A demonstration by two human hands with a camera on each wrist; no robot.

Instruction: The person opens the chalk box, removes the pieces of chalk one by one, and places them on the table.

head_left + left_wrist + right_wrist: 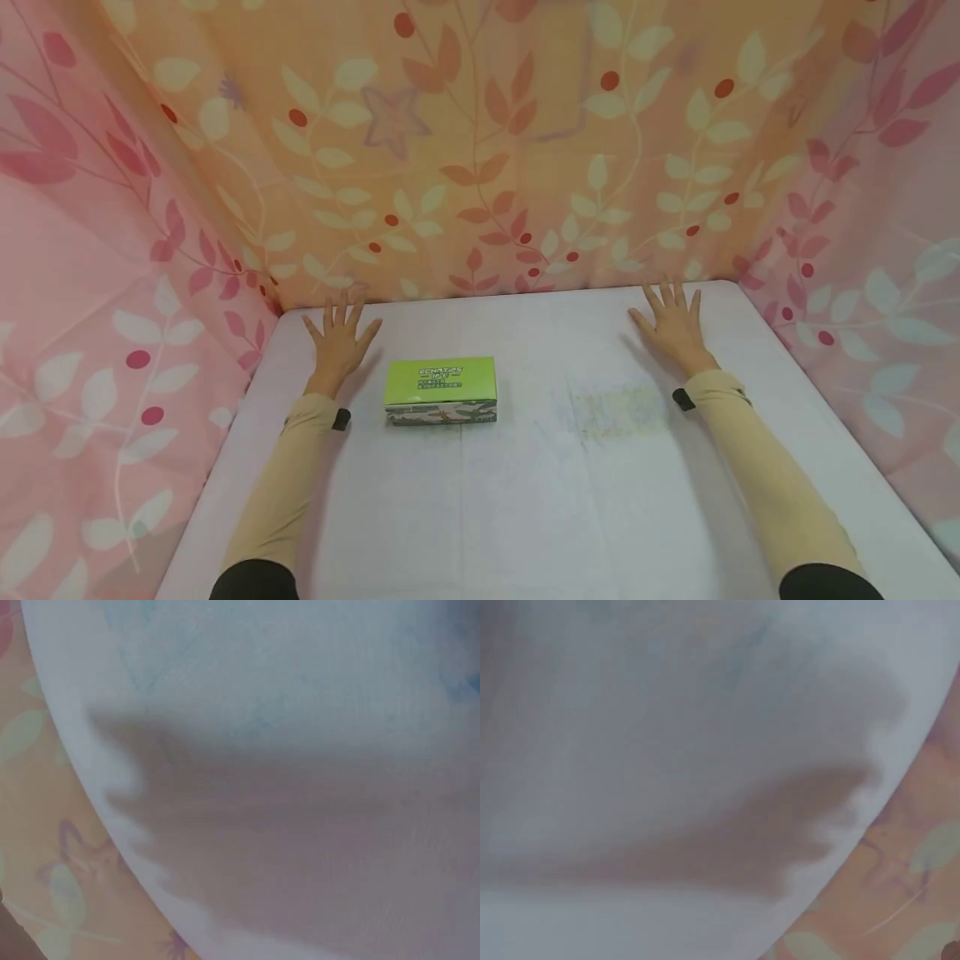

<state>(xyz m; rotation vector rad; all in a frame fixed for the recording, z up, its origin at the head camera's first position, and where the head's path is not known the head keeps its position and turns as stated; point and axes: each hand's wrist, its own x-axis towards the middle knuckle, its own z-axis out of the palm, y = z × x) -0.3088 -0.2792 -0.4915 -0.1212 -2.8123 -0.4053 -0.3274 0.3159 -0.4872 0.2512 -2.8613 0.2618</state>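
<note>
A box [441,390] with a green lid and patterned sides lies on the white table in the head view, left of the middle. My left hand [339,343] is spread with straight fingers to the left of the box, apart from it. Far to the right, my right hand [672,327] is also spread, its fingers pointing at the table's back edge. Neither hand holds anything. Both wrist views show mostly the tabletop with a hand's shadow; only a sliver of skin shows at the lower left of the left wrist view.
The white table [525,517] ends at an orange leaf-patterned curtain [480,150] behind. Pink curtains [90,275] hang along both sides. A faded yellowish stain [622,411] marks the tabletop right of the middle.
</note>
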